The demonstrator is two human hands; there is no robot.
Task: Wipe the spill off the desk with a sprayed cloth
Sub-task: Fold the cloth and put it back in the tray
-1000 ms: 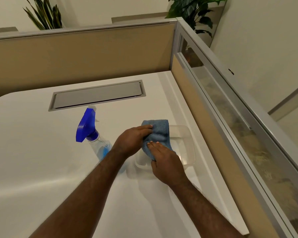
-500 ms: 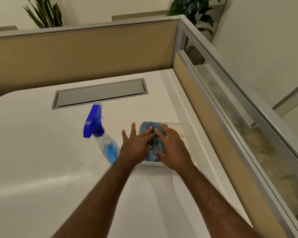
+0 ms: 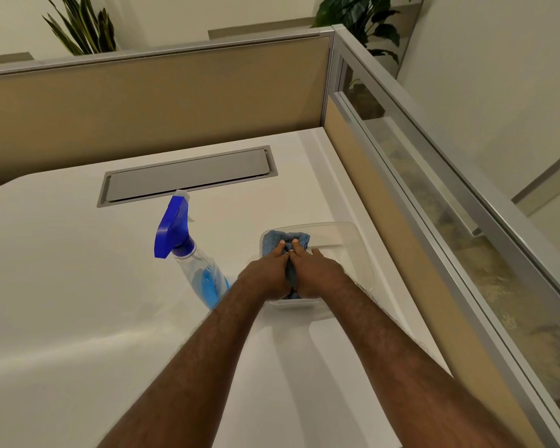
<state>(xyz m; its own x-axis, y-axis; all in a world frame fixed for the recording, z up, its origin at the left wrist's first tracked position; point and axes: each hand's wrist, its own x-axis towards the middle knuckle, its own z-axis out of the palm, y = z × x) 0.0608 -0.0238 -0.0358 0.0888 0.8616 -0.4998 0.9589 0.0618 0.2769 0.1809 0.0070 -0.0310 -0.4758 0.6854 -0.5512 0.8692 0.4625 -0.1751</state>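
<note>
A blue cloth [image 3: 274,240] lies bunched in the left part of a clear plastic tray [image 3: 346,244] on the white desk [image 3: 62,286]. My left hand [image 3: 265,276] and my right hand [image 3: 317,273] sit side by side on the cloth, fingers curled into it and pressing it together. Most of the cloth is hidden under my hands. A clear spray bottle [image 3: 194,263] with blue liquid and a blue trigger head stands just left of my left wrist. No spill is discernible on the desk.
A grey cable hatch [image 3: 188,176] is set into the desk behind the bottle. Tan partition walls [image 3: 143,101] close off the back and right side, with a glass strip [image 3: 450,227] along the right. Potted plants stand beyond the partitions.
My hands went from lying flat and spread on the cloth to drawn together, fingers bunching the cloth in the tray. The bottle has not moved.
</note>
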